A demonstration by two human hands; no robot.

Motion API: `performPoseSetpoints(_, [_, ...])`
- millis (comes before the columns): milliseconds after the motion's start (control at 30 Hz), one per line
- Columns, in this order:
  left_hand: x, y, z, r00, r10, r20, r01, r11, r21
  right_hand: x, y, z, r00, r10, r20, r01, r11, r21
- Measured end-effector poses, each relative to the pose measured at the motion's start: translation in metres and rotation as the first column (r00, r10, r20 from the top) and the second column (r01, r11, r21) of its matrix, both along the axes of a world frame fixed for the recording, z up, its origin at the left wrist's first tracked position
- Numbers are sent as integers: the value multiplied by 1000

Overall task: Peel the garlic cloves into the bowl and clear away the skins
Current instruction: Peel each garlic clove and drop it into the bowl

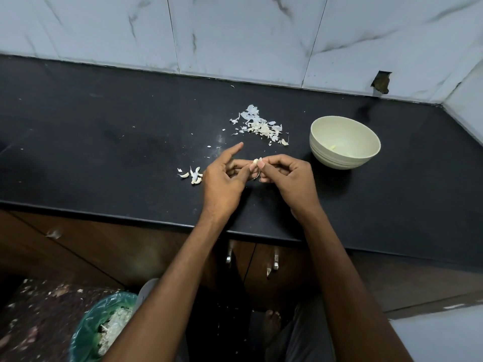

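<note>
On the tabletop, my left hand and right hand meet over one garlic clove. Unpeeled cloves lie just left of them, the skins behind, the bowl to the right. A bin stands on the floor below, left.

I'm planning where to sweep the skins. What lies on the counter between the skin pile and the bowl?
In the head view, the dark counter between the skin pile and the bowl is bare, apart from one stray skin flake at the pile's near edge.

A dark bench is backed by a white marble-veined tiled wall. Brown cabinet doors with metal handles are set below it, above a speckled floor.
</note>
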State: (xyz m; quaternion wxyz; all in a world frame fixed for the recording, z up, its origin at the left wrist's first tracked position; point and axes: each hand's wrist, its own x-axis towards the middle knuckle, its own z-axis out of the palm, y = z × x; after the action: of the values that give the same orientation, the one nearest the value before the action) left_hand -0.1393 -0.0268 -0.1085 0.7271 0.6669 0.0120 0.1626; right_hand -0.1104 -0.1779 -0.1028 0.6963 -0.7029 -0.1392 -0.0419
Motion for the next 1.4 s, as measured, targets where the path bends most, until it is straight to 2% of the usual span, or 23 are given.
performPoseSetpoints(400, [1, 0, -3, 1000, 17, 6, -17, 995, 100, 0, -1, -1, 998, -33, 55, 36, 997, -67])
performPoseSetpoints(667, [2, 2, -4, 1000, 4, -29, -5, 999, -45, 0, 3, -6, 963, -108, 246, 170, 954, -246])
performPoseSetpoints(800, [1, 2, -3, 999, -1, -32, 1, 1000, -22, 0, 4, -7, 948, -86, 307, 182, 936, -302])
performPoseSetpoints(1067, [2, 8, 1, 997, -50, -61, 35, 973, -227, 1, 4, -7, 982, -1, 187, 43, 975, -217])
performPoseSetpoints(1400, [2, 11, 3, 980, -170, -107, 130, 943, -307, 2, -1, -7, 977, -50, 205, 92, 976, -199])
